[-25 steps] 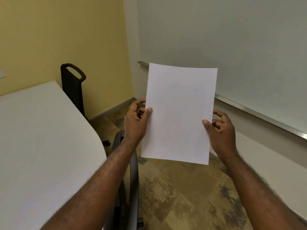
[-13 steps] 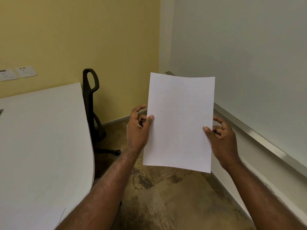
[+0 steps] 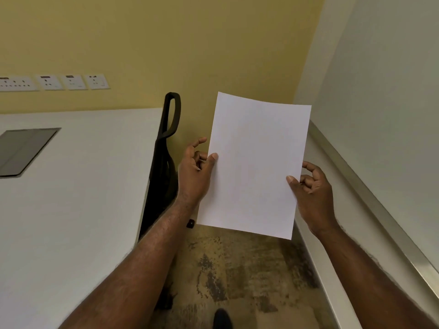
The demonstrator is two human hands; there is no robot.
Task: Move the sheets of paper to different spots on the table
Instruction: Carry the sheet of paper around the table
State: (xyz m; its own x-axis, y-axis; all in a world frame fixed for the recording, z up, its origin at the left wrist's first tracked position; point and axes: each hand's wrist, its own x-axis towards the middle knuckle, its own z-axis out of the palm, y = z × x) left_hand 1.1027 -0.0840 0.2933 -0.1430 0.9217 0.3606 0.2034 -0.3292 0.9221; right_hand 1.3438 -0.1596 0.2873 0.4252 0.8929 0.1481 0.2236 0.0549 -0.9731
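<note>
I hold blank white paper (image 3: 256, 162) upright in the air above the floor, to the right of the white table (image 3: 78, 210). Whether it is one sheet or more, I cannot tell. My left hand (image 3: 193, 174) pinches its left edge, thumb on the front face. My right hand (image 3: 313, 191) pinches the right edge the same way, fingers curled behind. The paper touches nothing else.
A dark grey panel (image 3: 23, 150) is set into the table top at the far left. A black chair (image 3: 165, 162) stands between the table edge and the paper. Wall sockets (image 3: 54, 82) line the yellow wall. A whiteboard ledge (image 3: 370, 186) runs along the right. A dark shoe (image 3: 222, 318) shows below.
My view has swung left, bringing more of the table, its panel and the wall sockets into sight. The paper stays held in both hands in the same grip.
</note>
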